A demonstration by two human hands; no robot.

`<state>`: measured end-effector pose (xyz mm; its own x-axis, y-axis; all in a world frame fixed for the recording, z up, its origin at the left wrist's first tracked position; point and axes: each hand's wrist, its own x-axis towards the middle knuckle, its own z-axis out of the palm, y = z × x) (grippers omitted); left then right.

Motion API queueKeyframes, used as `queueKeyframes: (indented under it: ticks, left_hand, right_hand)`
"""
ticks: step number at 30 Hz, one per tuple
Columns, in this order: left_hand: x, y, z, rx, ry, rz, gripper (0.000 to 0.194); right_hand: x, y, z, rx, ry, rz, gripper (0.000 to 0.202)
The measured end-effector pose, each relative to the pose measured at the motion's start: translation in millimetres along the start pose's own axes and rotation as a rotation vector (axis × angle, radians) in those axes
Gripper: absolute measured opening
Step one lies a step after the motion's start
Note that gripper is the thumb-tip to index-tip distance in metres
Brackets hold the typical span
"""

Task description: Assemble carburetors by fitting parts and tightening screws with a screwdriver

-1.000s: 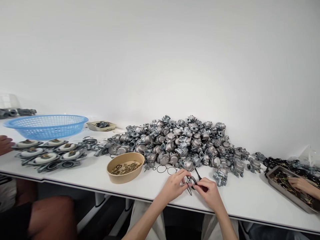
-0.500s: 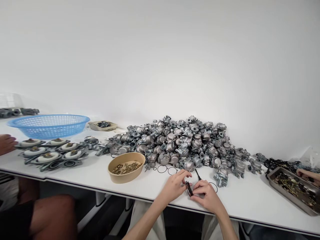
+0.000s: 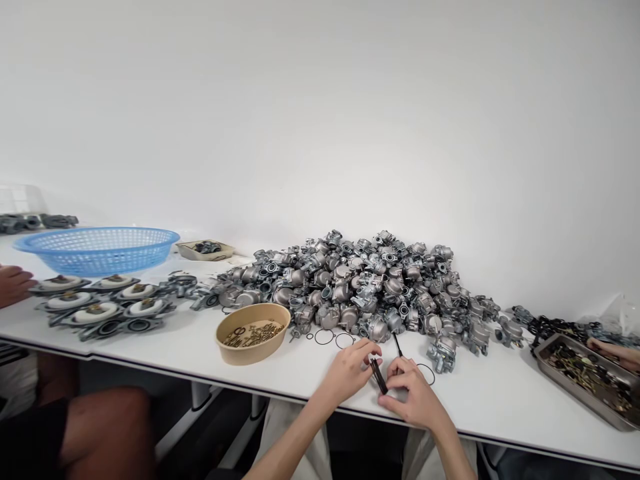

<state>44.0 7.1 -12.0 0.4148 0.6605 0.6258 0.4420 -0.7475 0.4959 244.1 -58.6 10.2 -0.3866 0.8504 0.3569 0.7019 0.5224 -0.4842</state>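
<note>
Near the table's front edge, my left hand [image 3: 353, 371] and my right hand [image 3: 411, 393] pinch a small bundle of thin dark pieces [image 3: 379, 377] from both sides. The bundle stands tilted between the fingertips. A thin black tool [image 3: 397, 345] sticks out beyond my right hand, its lower end hidden by the fingers. To the right of that hand lies a black ring [image 3: 427, 375]; more thin rings [image 3: 325, 338] lie beyond my left hand. A large pile of metal carburetor-like parts [image 3: 350, 287] rises behind both hands.
A tan bowl [image 3: 253, 355] holds small brass parts. Farther left are assemblies with white rings [image 3: 95, 312], a blue basket [image 3: 103, 257] and a small tray [image 3: 220, 253]. A metal tray [image 3: 580, 393] stands right. Other people's hands [image 3: 14, 285] are at both sides.
The dark bundle has turned slightly between my fingers and looks more compact. My right fingers and the black tool have shifted a little. The other person's hand at the right has moved slightly left.
</note>
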Motion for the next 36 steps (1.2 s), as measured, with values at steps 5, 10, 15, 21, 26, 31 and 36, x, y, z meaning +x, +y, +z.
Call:
queueKeyframes:
  ticks: [5, 10, 15, 21, 26, 31, 36]
  left_hand:
    - [1, 0, 1.2, -0.031, 0.062, -0.051, 0.012]
    - [1, -1, 0.7, -0.004, 0.032, -0.008, 0.030]
    - [-2, -3, 0.0, 0.142, -0.051, 0.188, 0.044]
    - [-3, 0, -0.7, 0.185, -0.079, 0.203, 0.049]
    - [-1, 6, -5.7, 0.013, -0.053, 0.034, 0.037]
    - [2, 12, -10.7, -0.190, -0.054, -0.148, 0.034]
    - [5, 12, -16.0, -0.281, -0.121, -0.187, 0.035]
  right_hand:
    - [-1, 10, 0, 0.170, 0.095, -0.007, 0.028]
    - [-1, 13, 0, 0.215, 0.095, -0.045, 0.027]
    - [-3, 14, 1, 0.144, 0.058, -0.084, 0.015]
    - [-1, 10, 0, 0.160, 0.060, -0.083, 0.013]
    - [0, 6, -3, 0.206, 0.067, -0.054, 0.015]
    - [2, 6, 0, 0.214, 0.030, -0.031, 0.008]
    - [2, 8, 5, 0.117, 0.069, -0.050, 0.009]
